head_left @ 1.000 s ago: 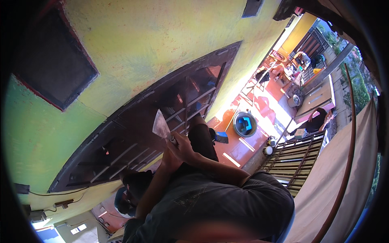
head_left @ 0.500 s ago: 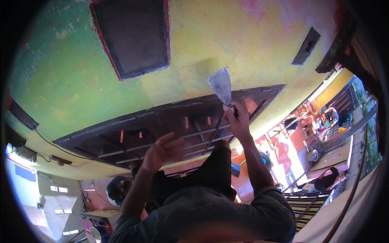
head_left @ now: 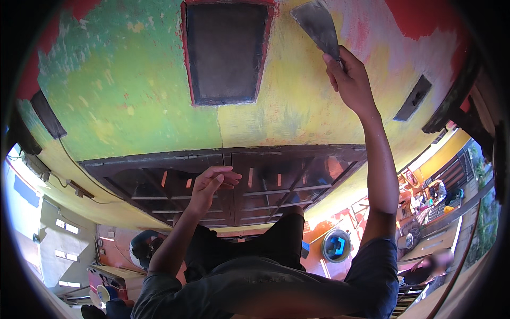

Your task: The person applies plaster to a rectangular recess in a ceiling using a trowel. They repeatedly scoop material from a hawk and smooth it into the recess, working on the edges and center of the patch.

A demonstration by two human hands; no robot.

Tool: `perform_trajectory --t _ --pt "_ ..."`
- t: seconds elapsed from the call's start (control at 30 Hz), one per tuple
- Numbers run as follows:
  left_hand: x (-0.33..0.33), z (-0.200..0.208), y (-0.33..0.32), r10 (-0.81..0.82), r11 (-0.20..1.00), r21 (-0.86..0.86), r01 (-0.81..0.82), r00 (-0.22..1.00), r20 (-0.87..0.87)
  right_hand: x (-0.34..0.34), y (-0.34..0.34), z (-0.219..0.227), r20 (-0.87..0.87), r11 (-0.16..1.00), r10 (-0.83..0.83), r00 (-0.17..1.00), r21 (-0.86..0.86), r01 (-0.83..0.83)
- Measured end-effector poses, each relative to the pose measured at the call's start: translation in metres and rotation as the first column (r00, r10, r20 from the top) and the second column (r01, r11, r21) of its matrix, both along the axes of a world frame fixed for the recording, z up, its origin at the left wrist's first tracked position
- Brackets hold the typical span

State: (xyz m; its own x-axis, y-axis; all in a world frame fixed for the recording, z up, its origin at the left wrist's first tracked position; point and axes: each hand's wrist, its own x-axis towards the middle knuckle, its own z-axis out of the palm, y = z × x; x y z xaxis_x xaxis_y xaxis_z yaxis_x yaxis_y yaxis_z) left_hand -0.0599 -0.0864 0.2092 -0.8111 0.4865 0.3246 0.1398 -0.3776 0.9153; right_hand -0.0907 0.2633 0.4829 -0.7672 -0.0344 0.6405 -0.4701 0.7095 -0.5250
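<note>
1. Evidently the right hand (head_left: 348, 80) is clamped on a putty knife (head_left: 321, 31), fingers wrapped about its mostly hidden handle, thumb laid toward the blade's root, probably to steady its angle.
2. From that grip the flared blade points up and leftward, ahead of the knuckles, which likely keeps the fingers clear of the painted wall (head_left: 287, 125); whether its edge touches there, I cannot tell.
3. Below the grip, the right forearm (head_left: 380, 157) is raised steeply, presumably because the knife is held well above the brown double-leaf frame (head_left: 207, 159).
4. Left of the grip is a dark, red-edged panel (head_left: 228, 58), apart from the blade.
5. Well below and left of the grip, the left hand (head_left: 209, 186) hangs loosely bent, thumb apart, holding nothing that shows, perhaps for balance.
6. Far below the grip sits a round dark basin (head_left: 323, 245) containing something blue (head_left: 337, 245).
</note>
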Motion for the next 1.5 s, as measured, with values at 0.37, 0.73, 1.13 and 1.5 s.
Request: perform_trajectory --t 0.37,0.73,1.13,1.5 --pt "0.025 -0.046 0.004 0.081 0.992 0.087 -0.091 0.99 0.115 -0.027 -0.019 0.025 -0.238 0.951 -0.204 0.95 0.182 0.25" --pt "0.027 -0.059 -0.001 0.123 0.987 0.071 -0.142 0.968 0.218 -0.009 -0.032 0.004 -0.219 0.984 -0.142 0.965 0.07 0.161" --pt "0.033 -0.072 0.011 0.096 0.99 0.084 -0.116 0.973 0.211 -0.011 -0.09 -0.08 -0.035 0.764 0.31 0.95 -0.586 -0.27" --pt "0.035 -0.076 -0.004 0.18 0.98 0.05 -0.195 0.959 0.22 -0.031 -0.08 -0.029 -0.162 0.842 0.229 0.96 -0.461 -0.279"
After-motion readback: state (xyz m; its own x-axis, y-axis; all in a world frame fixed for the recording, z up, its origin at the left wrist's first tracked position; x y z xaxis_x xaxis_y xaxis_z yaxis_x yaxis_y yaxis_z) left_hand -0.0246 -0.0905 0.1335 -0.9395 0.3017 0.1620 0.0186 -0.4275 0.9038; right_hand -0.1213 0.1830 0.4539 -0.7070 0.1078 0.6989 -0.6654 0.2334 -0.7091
